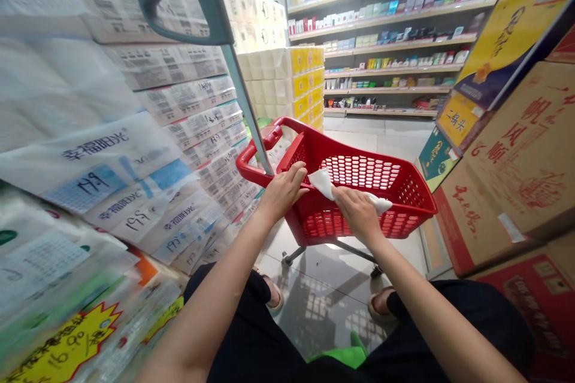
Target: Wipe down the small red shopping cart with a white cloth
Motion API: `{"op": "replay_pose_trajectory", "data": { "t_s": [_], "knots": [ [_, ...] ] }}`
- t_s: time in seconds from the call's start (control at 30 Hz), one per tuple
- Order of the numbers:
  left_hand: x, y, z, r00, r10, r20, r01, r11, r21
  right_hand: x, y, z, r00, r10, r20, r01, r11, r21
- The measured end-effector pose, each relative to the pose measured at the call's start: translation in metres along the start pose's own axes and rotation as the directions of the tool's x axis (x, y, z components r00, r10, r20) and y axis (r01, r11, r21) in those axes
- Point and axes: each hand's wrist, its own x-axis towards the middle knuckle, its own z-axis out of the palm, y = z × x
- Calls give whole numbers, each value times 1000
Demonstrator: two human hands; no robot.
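Note:
In front of me stands a red shopping basket cart with honeycomb holes in its walls and a grey upright handle. My left hand is closed over the near rim, close to the handle's foot. Further right along the same rim, my right hand presses a white cloth against the plastic, with fingers closed over it. Cloth sticks out on both sides of that hand. Its palm and the cloth beneath are hidden.
Packs of tissue paper rise in stacks along the left. Cardboard boxes line the right side. Shelves of small goods fill the back. Wheels rest on the tiled floor near my feet, and something green lies low between my legs.

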Motion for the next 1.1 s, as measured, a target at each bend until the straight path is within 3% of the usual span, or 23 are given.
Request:
{"op": "replay_pose_trajectory", "data": {
  "t_s": [0.13, 0.27, 0.4, 0.5, 0.7, 0.83, 0.97, 1.1],
  "knots": [
    [-25, -19, -5, 994, 84, -68, -82, 996, 32, -7, 27, -2, 997, 72, -26, -73, 996, -59],
    [-42, -42, -10, 969, -100, -226, 122, 989, 89, -4, 43, -3, 996, 77, -49, -80, 994, -69],
    [-31, -54, -17, 980, -122, -156, 132, 989, 58, 0, 52, -2, 997, 56, -50, -59, 997, -58],
    [-19, -52, -18, 977, -170, -129, 178, 983, 50, 10, 37, 1, 998, 38, -52, -39, 999, -26],
    [-14, -31, -22, 969, -212, -131, 224, 971, 84, 41, -35, 8, 997, -49, -55, 53, 996, 76],
    [-14, -20, -23, 919, -345, -189, 365, 928, 80, 46, -46, 5, 987, -159, -20, 161, 982, 98],
    [-23, -24, -18, 867, -409, -284, 440, 897, 51, 35, -23, -4, 944, -319, 84, 309, 944, 113],
    [-35, -34, -15, 793, -434, -427, 489, 872, 22, 11, 5, -18, 932, -303, 201, 302, 953, 35]
  ]
}}
